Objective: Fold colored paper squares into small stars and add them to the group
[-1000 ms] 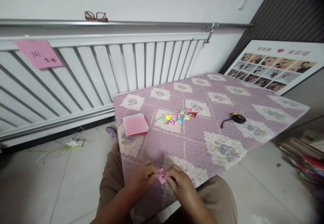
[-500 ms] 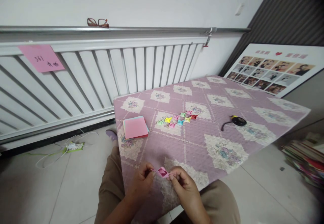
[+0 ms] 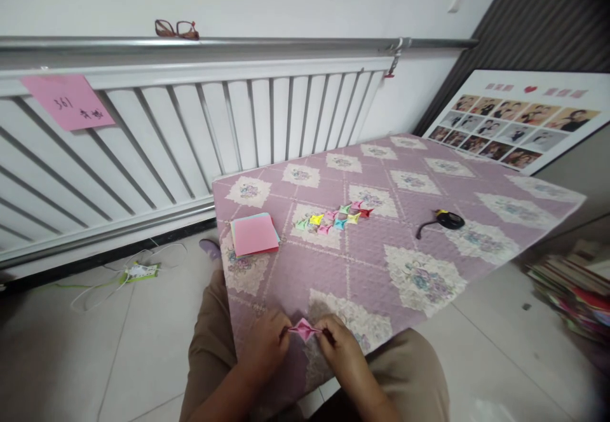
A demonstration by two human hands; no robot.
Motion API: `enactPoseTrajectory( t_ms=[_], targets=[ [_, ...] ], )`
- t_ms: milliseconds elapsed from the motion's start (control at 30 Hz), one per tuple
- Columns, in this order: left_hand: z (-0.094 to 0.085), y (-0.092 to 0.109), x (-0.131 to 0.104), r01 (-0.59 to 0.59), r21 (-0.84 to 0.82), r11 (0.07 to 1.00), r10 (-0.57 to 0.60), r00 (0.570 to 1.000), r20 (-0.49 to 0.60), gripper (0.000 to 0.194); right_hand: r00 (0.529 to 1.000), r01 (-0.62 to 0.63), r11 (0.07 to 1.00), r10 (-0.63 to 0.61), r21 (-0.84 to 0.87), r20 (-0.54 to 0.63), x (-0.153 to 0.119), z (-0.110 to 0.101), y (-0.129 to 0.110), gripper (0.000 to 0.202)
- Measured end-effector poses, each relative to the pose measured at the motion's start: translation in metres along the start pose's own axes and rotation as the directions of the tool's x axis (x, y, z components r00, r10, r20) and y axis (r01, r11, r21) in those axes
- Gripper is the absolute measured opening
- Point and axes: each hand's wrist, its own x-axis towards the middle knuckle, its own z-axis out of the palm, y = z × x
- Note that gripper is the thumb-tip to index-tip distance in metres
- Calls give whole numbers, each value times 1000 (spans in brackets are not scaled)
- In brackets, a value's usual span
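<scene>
A small folded pink origami boat (image 3: 304,329) is stretched between my two hands over the near edge of the table. My left hand (image 3: 267,340) pinches its left tip, and my right hand (image 3: 341,344) pinches the right one. Its middle bulges into a diamond shape. Beyond my hands, several small folded paper boats (image 3: 339,224) in green, yellow, pink, blue and red lie grouped on the cloth. To the left is a stack of square paper (image 3: 255,235) with a pink sheet on top.
A purple floral cloth (image 3: 309,269) covers the table. On its right lies a black oval object with a strap (image 3: 449,220). Behind stand a white radiator (image 3: 267,117) and a leaning photo board (image 3: 519,120). A power strip (image 3: 140,272) sits on the floor.
The pink boat's middle has turned from an open hollow facing up to a narrower, more pointed fold. Both hands still grip its ends, knuckles rotated slightly. The camera view has shifted a little.
</scene>
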Motion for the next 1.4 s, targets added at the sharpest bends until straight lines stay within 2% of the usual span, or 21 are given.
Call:
enactPoseTrajectory(
  t_ms=[100,233,433,567,767,867,1033,1167,1300,1400],
  targets=[
    [2,0,-2,-33,203,979,26,999,39,16,996,82,989,-84,-120,-13,-1,1,-1,21],
    [5,0,-3,-34,263,964,18,998,63,17,990,138,944,-136,-299,27,1,3,-16,17],
    [3,-1,-2,-22,281,959,-7,995,104,15,991,14,845,58,-535,117,6,15,-34,16],
    [2,0,-2,-44,252,967,19,995,103,14,977,-12,792,139,-611,162,9,21,-39,19],
    [2,1,-1,-43,295,954,12,994,106,14,957,-50,726,231,-686,174,14,26,-48,27],
    [2,2,0,-48,268,962,21,995,100,15,950,-57,720,251,-692,184,16,28,-47,29],
    [2,3,-1,-67,219,974,41,992,119,18,961,-48,735,219,-676,169,14,28,-44,27],
    [2,2,0,-67,237,969,40,992,117,16,972,-68,782,192,-620,136,9,27,-39,21],
    [1,2,0,-67,264,962,38,993,113,15,994,-19,902,66,-431,93,6,15,-21,18],
    [1,3,0,-49,260,964,20,993,113,16,1000,18,973,-21,-229,-13,4,-1,-1,20]
  ],
)
